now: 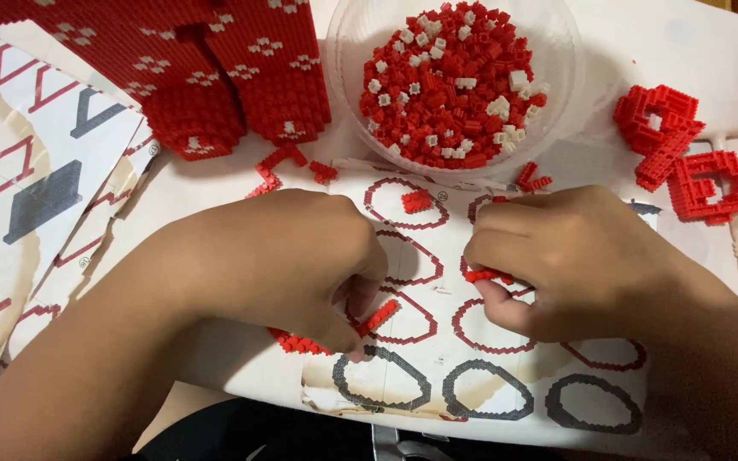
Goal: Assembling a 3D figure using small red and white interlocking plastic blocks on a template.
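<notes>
Red micro-brick strip (313,340), part-built, lies on the instruction sheet (437,341), pinched in my left hand (288,265); my right hand (570,256) clamps a small red piece (482,275). Large red model (207,68) stands assembled; the bowl (557,77) holds many loose bricks (450,81).

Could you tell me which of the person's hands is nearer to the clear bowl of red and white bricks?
The right hand, just below the bowl's rim; the left hand sits lower-left, farther off.

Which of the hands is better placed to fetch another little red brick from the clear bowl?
Probably the right hand: it lies just below the bowl and pinches only a tiny red piece, while the left hand grips the curved red strip.
</notes>
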